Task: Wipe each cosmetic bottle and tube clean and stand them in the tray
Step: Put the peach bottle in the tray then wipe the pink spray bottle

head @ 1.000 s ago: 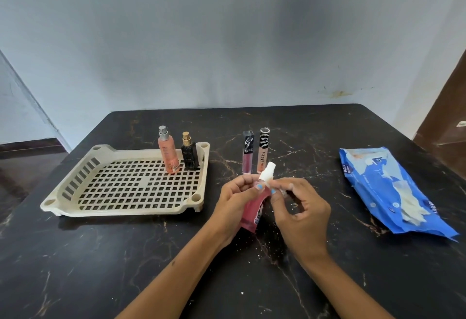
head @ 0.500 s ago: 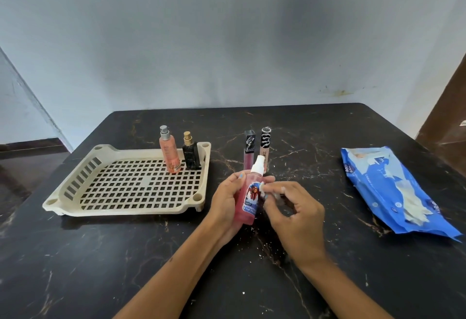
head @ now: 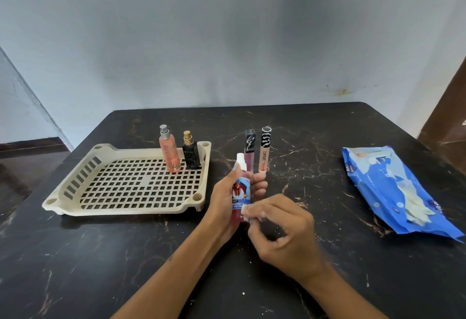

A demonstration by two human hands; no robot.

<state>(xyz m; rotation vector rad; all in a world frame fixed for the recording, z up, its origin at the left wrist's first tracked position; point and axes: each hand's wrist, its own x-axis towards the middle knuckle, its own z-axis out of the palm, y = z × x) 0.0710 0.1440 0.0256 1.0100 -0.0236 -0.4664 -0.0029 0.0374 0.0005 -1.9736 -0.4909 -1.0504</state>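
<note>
My left hand (head: 228, 200) grips a pink spray bottle (head: 241, 190) with a white cap and a blue label, held upright above the table. My right hand (head: 285, 235) pinches a small white wipe (head: 248, 214) against the bottle's lower part. The cream slotted tray (head: 75, 180) lies to the left; an orange-pink spray bottle (head: 169, 150) and a black bottle (head: 190, 153) with a gold cap stand in its far right corner. Two lip gloss tubes stand on the table just behind my left hand: a dark-capped one (head: 249, 148) and a peach one (head: 264, 150).
A blue pack of wet wipes (head: 393, 190) lies on the right side of the black marble-patterned table (head: 126, 255). Small white crumbs speckle the tabletop around my hands. A pale wall rises behind the table's far edge.
The bottle went from tilted to upright in my left hand. My right hand slid the wipe down from the cap to the lower body.
</note>
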